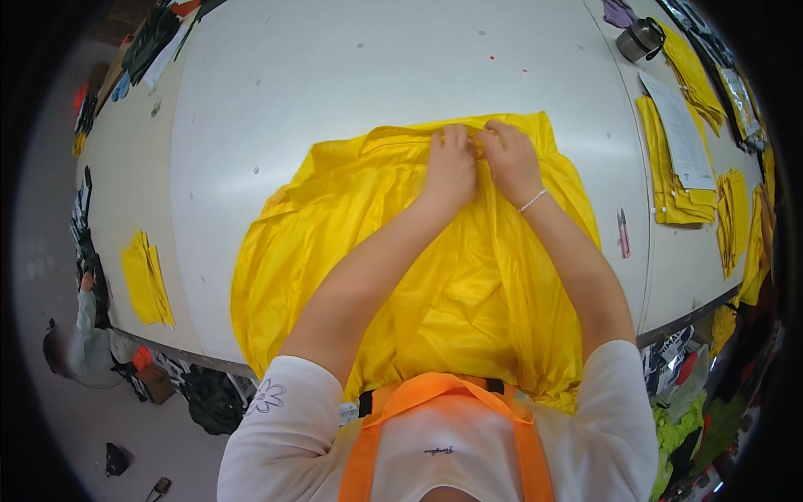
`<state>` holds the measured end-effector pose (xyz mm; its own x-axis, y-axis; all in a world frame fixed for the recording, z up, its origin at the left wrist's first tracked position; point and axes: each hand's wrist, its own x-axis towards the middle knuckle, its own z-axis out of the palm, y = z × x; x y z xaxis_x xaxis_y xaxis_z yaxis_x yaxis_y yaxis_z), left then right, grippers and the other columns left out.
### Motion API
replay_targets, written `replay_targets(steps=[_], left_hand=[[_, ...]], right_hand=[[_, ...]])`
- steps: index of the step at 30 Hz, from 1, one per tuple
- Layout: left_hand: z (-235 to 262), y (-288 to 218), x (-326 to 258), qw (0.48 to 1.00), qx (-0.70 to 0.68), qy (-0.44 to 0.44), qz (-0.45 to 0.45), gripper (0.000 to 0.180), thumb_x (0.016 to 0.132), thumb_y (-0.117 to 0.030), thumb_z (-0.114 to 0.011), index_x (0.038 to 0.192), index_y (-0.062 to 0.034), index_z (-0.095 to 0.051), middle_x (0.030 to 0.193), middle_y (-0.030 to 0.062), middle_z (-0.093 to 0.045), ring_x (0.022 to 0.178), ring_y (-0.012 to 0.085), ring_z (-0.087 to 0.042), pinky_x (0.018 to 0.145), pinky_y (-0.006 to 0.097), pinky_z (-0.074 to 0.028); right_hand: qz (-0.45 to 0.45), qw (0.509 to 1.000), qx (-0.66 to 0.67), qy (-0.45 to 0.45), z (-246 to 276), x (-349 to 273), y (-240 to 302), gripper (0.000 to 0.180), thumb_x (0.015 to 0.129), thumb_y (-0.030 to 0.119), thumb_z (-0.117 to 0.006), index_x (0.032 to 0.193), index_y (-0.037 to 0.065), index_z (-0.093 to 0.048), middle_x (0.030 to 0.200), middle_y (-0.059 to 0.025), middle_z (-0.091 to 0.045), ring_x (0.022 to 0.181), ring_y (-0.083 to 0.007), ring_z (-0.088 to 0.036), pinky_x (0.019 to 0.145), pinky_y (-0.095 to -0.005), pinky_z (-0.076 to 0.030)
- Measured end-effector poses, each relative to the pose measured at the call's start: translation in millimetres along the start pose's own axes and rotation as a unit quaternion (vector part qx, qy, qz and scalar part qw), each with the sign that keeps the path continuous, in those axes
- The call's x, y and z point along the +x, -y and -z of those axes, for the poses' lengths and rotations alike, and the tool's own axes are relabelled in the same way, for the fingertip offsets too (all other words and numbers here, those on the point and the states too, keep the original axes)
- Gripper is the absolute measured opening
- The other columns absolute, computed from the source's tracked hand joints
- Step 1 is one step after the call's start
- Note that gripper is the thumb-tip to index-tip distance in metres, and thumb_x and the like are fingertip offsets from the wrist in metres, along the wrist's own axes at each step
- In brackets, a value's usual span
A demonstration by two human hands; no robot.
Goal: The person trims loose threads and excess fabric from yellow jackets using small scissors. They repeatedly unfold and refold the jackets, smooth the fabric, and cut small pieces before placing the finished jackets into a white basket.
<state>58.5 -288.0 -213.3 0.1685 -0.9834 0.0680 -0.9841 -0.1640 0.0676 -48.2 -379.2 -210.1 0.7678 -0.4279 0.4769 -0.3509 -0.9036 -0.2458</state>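
A large piece of shiny yellow fabric (418, 276), gathered in folds, spreads over the white table and hangs toward my body at its near side. Close to its far edge, my left hand (452, 167) has its fingers curled down onto the cloth. Right beside it, my right hand (510, 161), with a beaded bracelet at the wrist, pinches the same edge. Both hands are closed on the fabric, their fingertips partly hidden in its folds. Pink-handled thread snips (623, 233) lie on the table to the right of the cloth.
Folded yellow pieces (146, 280) lie at the left. More yellow stacks, with a printed paper sheet (679, 134) on one, line the right side. A metal cup (640, 39) stands at the far right. Another person (84, 339) is beyond the table's left edge.
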Motion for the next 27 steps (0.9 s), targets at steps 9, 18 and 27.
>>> replay_targets(steps=[9,18,27], left_hand=[[-8,-12,6,0.997,-0.074,0.003,-0.001,0.053,0.065,-0.021,-0.057,0.109,0.0077,-0.05,0.108,0.014,-0.048,0.102,0.0283,-0.043,0.09,0.037,-0.037],[-2,6,34,0.833,-0.522,0.002,0.183,0.028,0.078,-0.027,-0.064,0.079,0.0011,-0.065,0.073,0.0077,-0.062,0.068,0.0131,-0.056,0.061,0.028,-0.046],[14,33,19,0.931,-0.278,-0.162,0.174,0.014,0.07,-0.014,-0.059,0.064,-0.0015,-0.06,0.068,0.0155,-0.06,0.067,0.0356,-0.055,0.061,0.043,-0.045]], right_hand=[[-0.149,0.984,0.08,0.063,-11,-12,-39,0.014,0.072,0.008,-0.063,0.087,0.01,-0.061,0.09,-0.0018,-0.058,0.093,-0.0216,-0.052,0.078,-0.036,-0.038],[-0.15,0.977,0.148,0.021,1,-6,-37,0.009,0.071,0.01,-0.066,0.078,0.009,-0.061,0.082,-0.0022,-0.059,0.086,-0.0216,-0.053,0.074,-0.0351,-0.039],[-0.197,0.972,0.126,0.013,21,-2,-54,0.007,0.07,0.008,-0.067,0.074,0.006,-0.061,0.078,-0.0053,-0.061,0.082,-0.0243,-0.055,0.074,-0.0355,-0.043]])
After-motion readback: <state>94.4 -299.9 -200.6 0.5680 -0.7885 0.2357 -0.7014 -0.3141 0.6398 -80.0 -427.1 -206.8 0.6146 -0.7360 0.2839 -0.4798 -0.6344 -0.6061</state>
